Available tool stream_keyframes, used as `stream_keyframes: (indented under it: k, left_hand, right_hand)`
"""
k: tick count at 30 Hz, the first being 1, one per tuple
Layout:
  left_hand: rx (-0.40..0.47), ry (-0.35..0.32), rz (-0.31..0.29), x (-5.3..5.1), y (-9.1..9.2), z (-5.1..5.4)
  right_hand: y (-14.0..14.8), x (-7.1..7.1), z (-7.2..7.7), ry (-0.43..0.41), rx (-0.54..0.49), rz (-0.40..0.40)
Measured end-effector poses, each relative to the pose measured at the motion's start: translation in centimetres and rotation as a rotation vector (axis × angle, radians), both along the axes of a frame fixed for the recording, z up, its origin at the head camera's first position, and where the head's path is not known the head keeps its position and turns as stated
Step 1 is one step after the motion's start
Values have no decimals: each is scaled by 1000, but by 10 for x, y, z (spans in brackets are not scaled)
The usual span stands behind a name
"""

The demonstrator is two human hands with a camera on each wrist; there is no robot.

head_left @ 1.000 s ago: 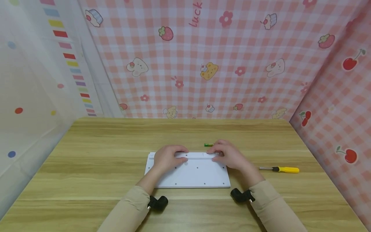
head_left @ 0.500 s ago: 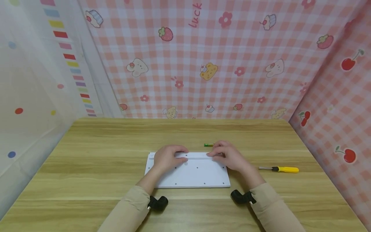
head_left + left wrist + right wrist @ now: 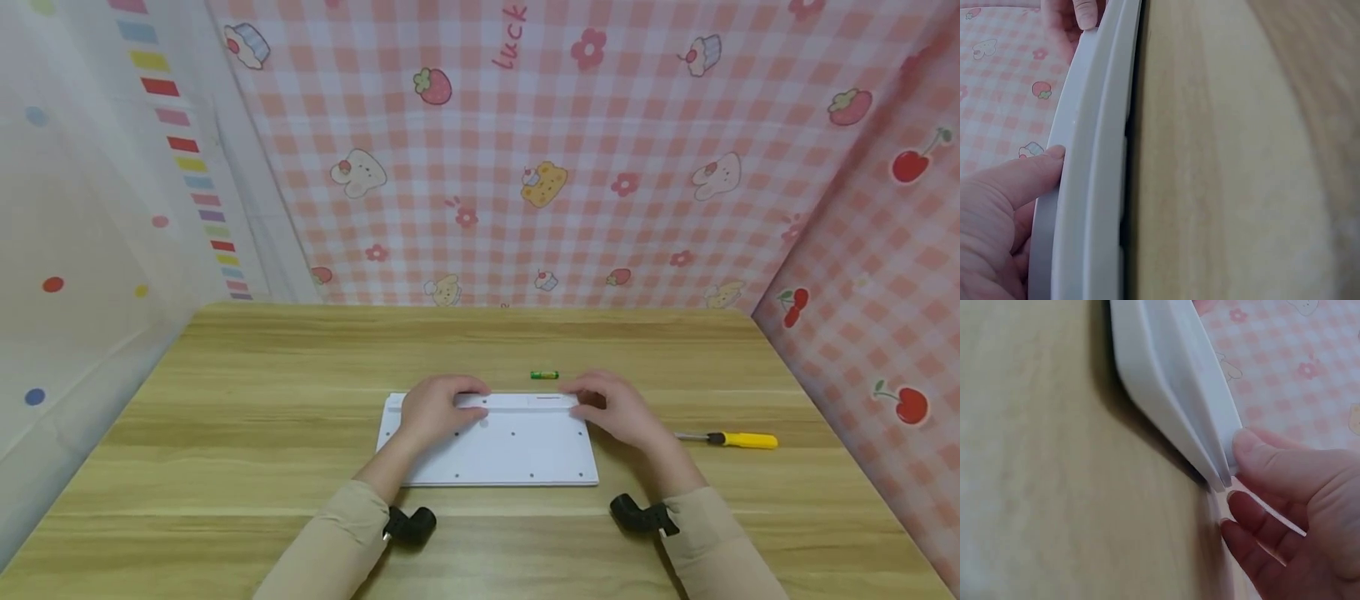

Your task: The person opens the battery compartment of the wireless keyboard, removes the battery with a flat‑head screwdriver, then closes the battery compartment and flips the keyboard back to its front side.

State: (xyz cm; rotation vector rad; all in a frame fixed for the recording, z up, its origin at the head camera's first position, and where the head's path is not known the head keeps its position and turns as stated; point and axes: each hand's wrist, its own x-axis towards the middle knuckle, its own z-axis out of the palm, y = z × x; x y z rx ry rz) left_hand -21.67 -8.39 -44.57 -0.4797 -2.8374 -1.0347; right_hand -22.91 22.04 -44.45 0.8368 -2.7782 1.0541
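A white keyboard [image 3: 510, 457] lies face down on the table, its back dotted with small screws and a raised strip [image 3: 517, 402] along the far edge. My left hand [image 3: 433, 410] grips that strip left of the middle, thumb on the back and fingers over the far side. At the far right corner, my right hand [image 3: 621, 410] pinches the strip's end; in the right wrist view the thumb [image 3: 1254, 447] presses the corner while lower fingers stand apart from it. A green battery [image 3: 544, 375] lies just beyond the keyboard, near the right fingers. The keys are hidden underneath.
A screwdriver with a yellow handle [image 3: 752, 440] lies to the right, its shaft tip close to the right forearm. A wooden table [image 3: 262, 375] carries everything. Patterned cloth [image 3: 480, 125] hangs behind the far edge and on both sides.
My right hand has slid rightward along the strip to the keyboard's corner, leaving the whole battery and a thin dark slot in view. The left hand keeps its hold.
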Motion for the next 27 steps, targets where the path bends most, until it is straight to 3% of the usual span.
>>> stream_keyframes:
  k: [6,13,19,27]
  left_hand:
    - [13,-6,-11,1,0,1]
    - [2,-15,-35,2,3,4]
    - [-96,52,-151,2,12,9]
    - [-282,100,-299,11,46,15]
  right_hand:
    - [6,4,0,-28,9,-15]
    - [13,7,0,-79,-30,20]
    - [20,10,1,-150,-60,52]
    - [30,20,9,-177,-34,94]
